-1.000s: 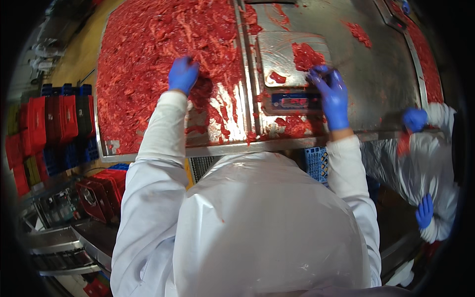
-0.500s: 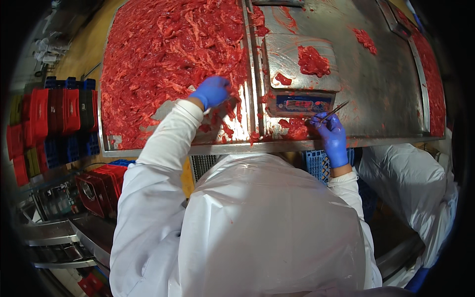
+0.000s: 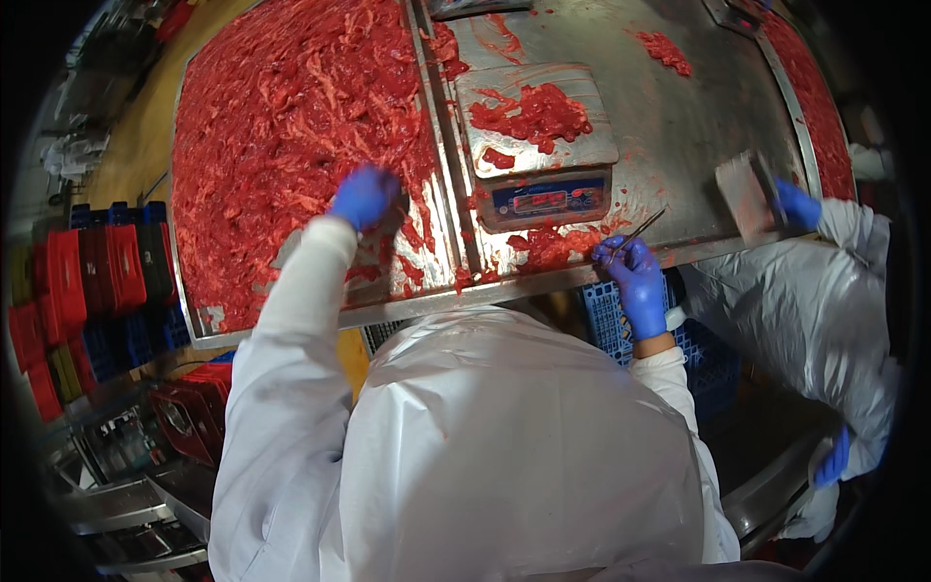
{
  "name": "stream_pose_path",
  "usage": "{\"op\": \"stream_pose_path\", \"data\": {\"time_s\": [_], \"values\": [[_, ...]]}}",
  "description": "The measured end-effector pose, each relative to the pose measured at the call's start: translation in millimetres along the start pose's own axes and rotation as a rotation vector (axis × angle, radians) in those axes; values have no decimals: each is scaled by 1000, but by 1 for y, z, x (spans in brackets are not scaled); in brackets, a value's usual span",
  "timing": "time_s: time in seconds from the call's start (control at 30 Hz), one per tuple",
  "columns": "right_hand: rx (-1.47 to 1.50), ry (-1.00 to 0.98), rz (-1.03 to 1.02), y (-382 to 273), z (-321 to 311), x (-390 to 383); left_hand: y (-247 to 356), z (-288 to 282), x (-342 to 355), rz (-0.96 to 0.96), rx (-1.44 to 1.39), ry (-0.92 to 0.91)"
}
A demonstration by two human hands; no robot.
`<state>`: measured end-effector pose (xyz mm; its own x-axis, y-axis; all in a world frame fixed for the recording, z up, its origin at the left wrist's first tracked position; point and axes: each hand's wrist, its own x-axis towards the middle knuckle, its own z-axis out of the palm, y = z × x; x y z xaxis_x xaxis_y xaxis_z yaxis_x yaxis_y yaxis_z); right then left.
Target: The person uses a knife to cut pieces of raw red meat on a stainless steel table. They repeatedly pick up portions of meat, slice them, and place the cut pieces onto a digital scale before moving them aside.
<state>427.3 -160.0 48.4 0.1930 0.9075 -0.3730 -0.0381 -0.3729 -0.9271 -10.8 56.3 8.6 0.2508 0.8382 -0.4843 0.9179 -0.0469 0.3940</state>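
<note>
Left hand (image 3: 363,197), blue glove: over the near right part of the meat mass (image 3: 301,116), forearm in from the near left, back of the hand up. Blurred; fingers look bent, can't tell if anything is in the grip. Right hand (image 3: 635,286), blue glove: at the table's near edge, wrist toward the person, fingers closed on a slim metal tool (image 3: 644,227), tip pointing far right.

Around them: meat mass fills most of the left section, thinner at the near right corner. Raised metal divider (image 3: 448,145) stands between left hand and scale (image 3: 548,199). On the scale's steel plate: a meat heap (image 3: 536,114), plus a small meat piece (image 3: 498,159) just left and near of it. Scale display is lit, facing near. Meat scraps (image 3: 548,247) lie between the scale and the near rim, just left of the right hand. Another scrap (image 3: 665,53) sits far right of the scale. At right, a co-worker's gloved hand (image 3: 798,204) is at a tilted grey box (image 3: 749,197).

Surface: steel table (image 3: 713,116), smeared, raised rim. Room: red crates (image 3: 66,281) stacked left, yellow floor (image 3: 155,126) behind, blue crate (image 3: 608,320) below the near rim.
</note>
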Motion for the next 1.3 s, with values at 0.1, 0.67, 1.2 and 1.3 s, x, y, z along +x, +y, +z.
{"op": "stream_pose_path", "data": {"time_s": [0.1, 0.67, 1.2, 1.3], "values": [[67, 24, 18, 7, 0, -8, 18, 55, -90, 307, 48, -97], [-48, -186, -24, -31, 46, 25, 84, -59, -16, 258, 34, 386], [-728, -503, -880, -77, 187, 92, 20, 41, 10, 89, 255, 453], [-842, -320, -787, -85, 189, 160, 31, 53, -14, 88, 236, 433]]}}
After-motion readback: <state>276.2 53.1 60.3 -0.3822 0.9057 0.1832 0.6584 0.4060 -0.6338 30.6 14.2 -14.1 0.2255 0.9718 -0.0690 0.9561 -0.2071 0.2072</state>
